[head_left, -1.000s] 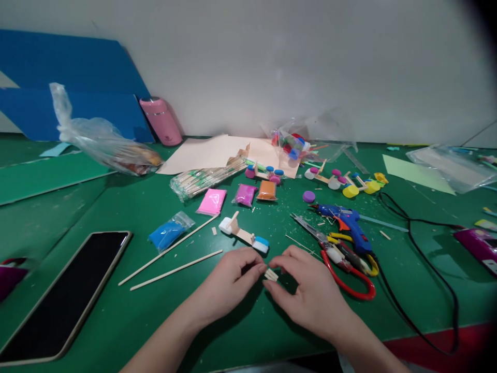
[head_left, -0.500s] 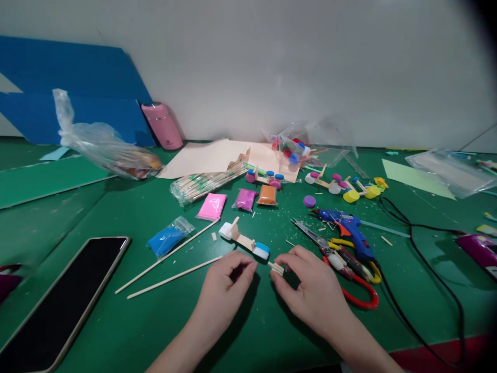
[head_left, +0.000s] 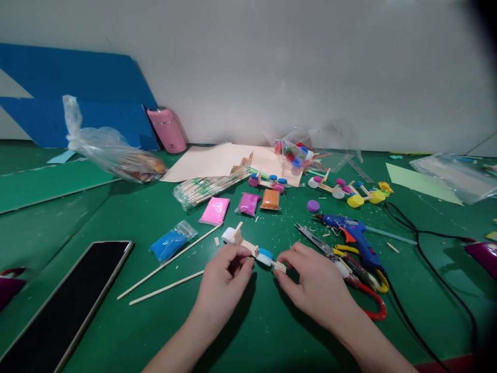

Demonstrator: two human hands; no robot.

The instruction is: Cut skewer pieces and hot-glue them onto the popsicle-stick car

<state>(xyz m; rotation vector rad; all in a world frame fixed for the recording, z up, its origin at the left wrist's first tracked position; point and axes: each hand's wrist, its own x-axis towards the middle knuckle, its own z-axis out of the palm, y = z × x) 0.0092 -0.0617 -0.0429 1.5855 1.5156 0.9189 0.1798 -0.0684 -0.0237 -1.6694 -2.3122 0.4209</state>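
My left hand [head_left: 229, 274] pinches the near side of a small wooden-stick model [head_left: 248, 246] that has white and blue-and-white caps as wheels. Between the thumb and fingers of my right hand [head_left: 310, 274] are short wooden stick pieces [head_left: 279, 266], close to the blue-and-white cap [head_left: 264, 257]. Two long wooden sticks lie to the left, one [head_left: 166, 288] running toward my left hand and the other [head_left: 171, 261] farther back. Right of my right hand are scissors with red handles [head_left: 375, 305] and a blue glue gun [head_left: 361, 238].
A black phone [head_left: 70, 311] lies at the left. Clay packets in blue [head_left: 173, 242], pink [head_left: 215, 210], purple [head_left: 248, 203] and orange [head_left: 271, 199] sit ahead. Finished cap-wheeled models [head_left: 330, 187] stand behind. A black cable [head_left: 415, 238] curves at the right.
My left hand has closed on the wooden model, which is now slightly tilted. The stick pieces in my right hand have come closer to its blue-and-white cap. The view has shifted slightly.
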